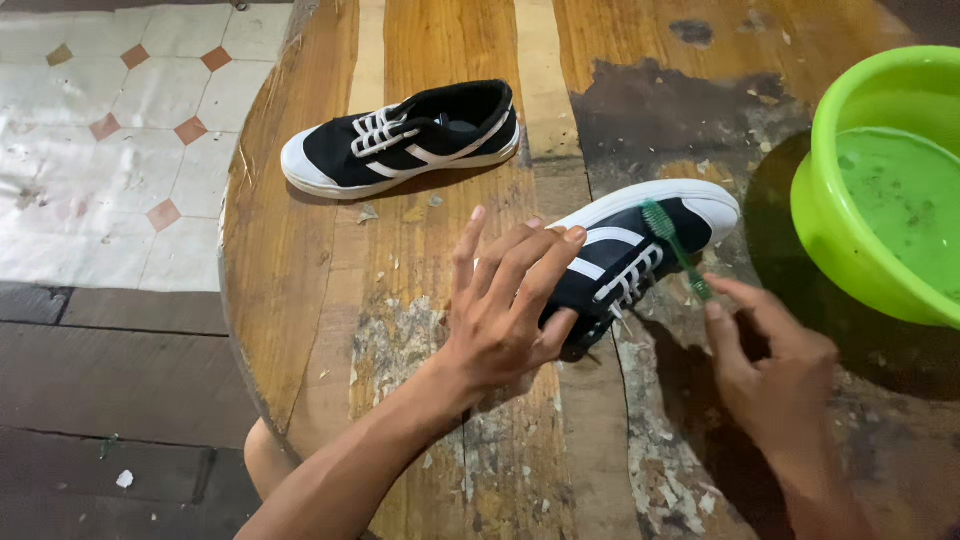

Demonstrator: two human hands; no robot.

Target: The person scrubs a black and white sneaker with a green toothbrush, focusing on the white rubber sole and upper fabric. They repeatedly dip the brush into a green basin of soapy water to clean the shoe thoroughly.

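My left hand (pixel 505 300) rests on the heel end of a black sneaker (pixel 640 235) with white stripes, laces and toe cap, thumb under its side and fingers spread over the top. My right hand (pixel 770 360) pinches the handle of a green toothbrush (pixel 672 240), whose bristle head lies on the sneaker's toe area. The matching second sneaker (pixel 400 140) lies on its own farther back on the worn round wooden table (pixel 330 300), toe pointing left.
A bright green plastic basin (pixel 850 250) holding water stands at the right edge, close to my right hand. The table's curved left edge drops to a tiled floor (pixel 110 130) and dark boards. Flaked paint and small debris litter the tabletop.
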